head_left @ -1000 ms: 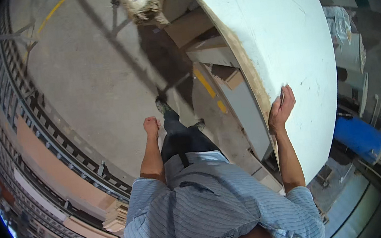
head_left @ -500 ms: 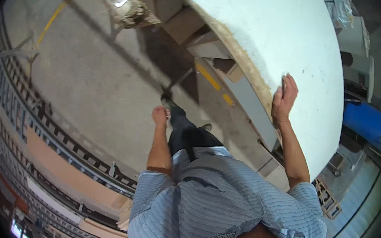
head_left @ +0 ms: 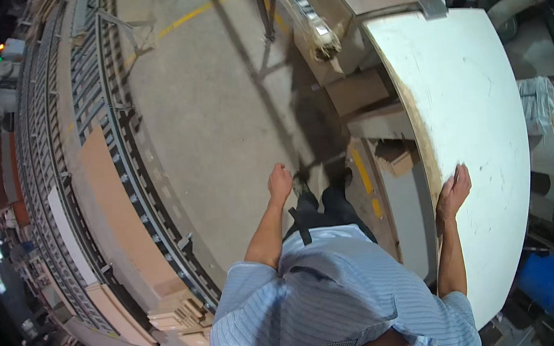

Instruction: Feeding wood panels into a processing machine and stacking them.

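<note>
My left hand [head_left: 281, 185] hangs in the air over the floor in front of my legs, its fingers curled in, with nothing seen in it. On the right, my right hand [head_left: 453, 193] rests on a long white tabletop [head_left: 465, 99], close to its worn brown edge. Its fingers are drawn together, and a dark sliver shows between thumb and forefinger. I cannot make out whether that is a small object or a shadow. Scuffs and small dark marks cover the white surface.
Roller conveyors [head_left: 118, 135] run along the left, with a long brown panel [head_left: 122, 209] and a stack of pale boards [head_left: 177, 312] on them. Under the tabletop stand cardboard boxes [head_left: 357, 91]. A narrow roller track [head_left: 303, 1] juts in ahead. A blue drum [head_left: 548, 283] stands at right.
My view has turned, so the tabletop's far end and more of the conveyors show. My right hand stays on the tabletop with its fingers more bent. My left hand remains curled in the air.
</note>
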